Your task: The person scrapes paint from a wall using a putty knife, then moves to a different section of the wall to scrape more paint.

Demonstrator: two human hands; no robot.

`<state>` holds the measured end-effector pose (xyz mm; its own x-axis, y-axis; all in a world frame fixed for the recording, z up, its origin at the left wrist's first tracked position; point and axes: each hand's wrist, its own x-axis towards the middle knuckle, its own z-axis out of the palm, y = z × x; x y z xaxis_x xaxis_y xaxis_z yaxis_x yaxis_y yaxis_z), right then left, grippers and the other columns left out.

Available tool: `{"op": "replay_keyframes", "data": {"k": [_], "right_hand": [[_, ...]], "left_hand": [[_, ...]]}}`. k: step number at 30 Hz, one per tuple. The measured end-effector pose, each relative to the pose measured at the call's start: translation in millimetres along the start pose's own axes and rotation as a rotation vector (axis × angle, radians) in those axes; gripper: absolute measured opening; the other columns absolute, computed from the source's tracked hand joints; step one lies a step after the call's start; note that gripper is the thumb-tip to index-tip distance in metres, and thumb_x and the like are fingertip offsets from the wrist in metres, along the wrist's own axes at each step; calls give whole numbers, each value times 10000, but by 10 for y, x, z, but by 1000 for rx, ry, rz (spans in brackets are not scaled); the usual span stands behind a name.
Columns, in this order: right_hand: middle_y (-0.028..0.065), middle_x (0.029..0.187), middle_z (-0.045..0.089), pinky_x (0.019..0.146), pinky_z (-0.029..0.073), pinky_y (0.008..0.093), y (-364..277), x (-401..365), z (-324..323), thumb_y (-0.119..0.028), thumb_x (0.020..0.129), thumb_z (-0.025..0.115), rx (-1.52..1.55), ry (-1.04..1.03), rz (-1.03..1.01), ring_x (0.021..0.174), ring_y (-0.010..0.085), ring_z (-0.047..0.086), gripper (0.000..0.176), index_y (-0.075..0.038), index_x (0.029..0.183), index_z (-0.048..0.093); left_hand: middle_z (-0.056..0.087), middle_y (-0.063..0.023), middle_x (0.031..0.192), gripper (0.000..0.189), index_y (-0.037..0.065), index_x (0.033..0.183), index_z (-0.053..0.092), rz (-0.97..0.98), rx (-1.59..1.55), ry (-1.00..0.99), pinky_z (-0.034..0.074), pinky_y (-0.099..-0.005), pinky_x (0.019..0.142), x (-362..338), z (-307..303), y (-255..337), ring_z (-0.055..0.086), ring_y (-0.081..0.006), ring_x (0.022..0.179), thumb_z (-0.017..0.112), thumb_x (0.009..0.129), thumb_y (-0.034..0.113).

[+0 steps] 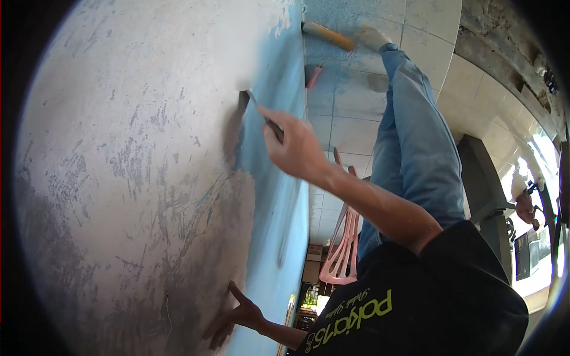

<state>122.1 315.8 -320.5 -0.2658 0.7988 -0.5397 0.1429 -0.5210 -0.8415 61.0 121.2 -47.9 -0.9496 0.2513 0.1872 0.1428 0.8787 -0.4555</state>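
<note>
My right hand (297, 148) is closed around the handle of a thin putty knife (261, 110). Its blade tip touches the wall (136, 166) at the edge where the grey-white plaster meets a strip of blue paint (285, 77). My left hand (237, 314) lies lower down, fingers spread flat against the grey plaster and holding nothing. My black shirt with yellow lettering (415, 302) and my blue-jeaned leg (415, 142) fill the right side of the view.
A paint roller with an orange handle (328, 35) lies on the tiled floor (427, 24) near my foot. A pink-handled tool (313, 76) lies by the wall's base. A pink plastic chair (341, 249) stands behind my arm. A dark post (484, 178) stands at the right.
</note>
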Motion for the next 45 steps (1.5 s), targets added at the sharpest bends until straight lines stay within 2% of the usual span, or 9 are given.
{"op": "replay_keyframes", "data": {"k": [2,3,16,18,23,29,41,43,45], "right_hand": [[206,779,641,623,468,326,-83,-140,-37,-91,882,530,89,34,-58,578,235,578,329,42,1180,575],[189,715,620,613,468,333,-96,-94,-93,-89,882,539,68,-44,69,562,232,574,312,55,1157,571],[168,667,590,558,442,325,-169,-62,-161,-82,883,536,109,-40,50,536,177,543,293,53,1136,597],[158,649,579,537,430,319,-283,-244,-210,-82,893,522,134,-138,29,522,156,526,288,56,1136,595],[144,671,593,526,421,321,-211,-159,-189,-80,897,524,138,-134,83,506,144,511,285,68,1130,595],[175,765,643,540,445,312,-231,-307,-153,-90,907,531,210,-125,-2,557,123,543,281,54,1142,586],[167,778,654,513,423,286,-260,-233,-223,-91,901,524,163,-193,46,532,126,527,305,40,1170,581],[257,849,630,711,487,416,-270,-62,-265,-46,852,532,152,-205,235,746,375,634,254,85,1058,603],[255,830,630,699,488,413,-266,-207,-225,-47,855,529,155,-173,143,732,373,635,257,83,1063,604]], "left_hand": [[250,-371,1387,1289,-128,1299,-306,49,49,9,342,-384,1099,1,-15,-40,404,-359,1269,741,787,425],[250,-371,1387,1289,-128,1299,-306,57,63,7,342,-384,1099,-3,-42,-37,404,-359,1269,741,787,425],[220,-355,1414,1285,-101,1304,-326,26,74,-24,319,-405,1113,29,-5,-117,391,-380,1277,722,798,444],[221,-355,1414,1281,-96,1308,-325,20,28,-49,311,-406,1117,30,2,-84,390,-382,1277,719,801,444],[247,-348,1407,1299,-79,1286,-369,45,203,50,324,-406,1109,-11,-18,-3,406,-376,1263,731,800,412],[187,-365,1417,1323,-79,1274,-386,75,-68,-38,324,-405,1108,32,-7,-101,384,-376,1281,741,789,416],[156,-374,1418,1319,-77,1275,-386,58,71,9,341,-400,1099,1,-9,-39,362,-375,1299,738,792,416],[156,-373,1419,1326,-64,1270,-402,74,99,23,343,-401,1098,-4,-12,-67,362,-376,1299,738,792,415],[156,-373,1419,1332,-50,1264,-418,92,114,37,344,-402,1098,14,4,-60,362,-378,1299,738,792,415]]}}
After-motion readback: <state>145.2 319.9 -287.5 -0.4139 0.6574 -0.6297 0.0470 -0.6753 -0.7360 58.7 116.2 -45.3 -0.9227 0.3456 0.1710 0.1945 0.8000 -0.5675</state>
